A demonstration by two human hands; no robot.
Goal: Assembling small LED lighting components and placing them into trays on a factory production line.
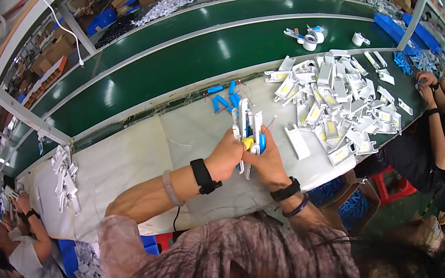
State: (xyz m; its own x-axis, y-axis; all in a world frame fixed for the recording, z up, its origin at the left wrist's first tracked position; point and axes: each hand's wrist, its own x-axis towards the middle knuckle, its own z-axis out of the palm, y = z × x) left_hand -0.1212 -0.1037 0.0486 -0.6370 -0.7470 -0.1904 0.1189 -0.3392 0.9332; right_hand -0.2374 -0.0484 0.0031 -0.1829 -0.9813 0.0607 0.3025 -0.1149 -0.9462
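Above the pale work surface, my left hand (226,155) and my right hand (269,158) meet, fingers closed. Between them are several narrow white plastic housings (243,120) standing nearly upright; a blue cylinder (262,143) sits at the right hand's fingers. Something small and yellow (248,142) shows where the thumbs come together, and I cannot make out its kind. Thin wires stick out near the right fingers. Just beyond the hands lie several blue cylindrical cells (221,102) with thin wires. A single white housing (297,143) rests to the right.
A big heap of white housings (334,101) covers the right side. Rolls of tape (310,41) sit on the green conveyor (189,56). More white parts (66,179) lie at left. Below the right edge stands a carton (360,200) of blue pieces. Co-workers sit at both ends.
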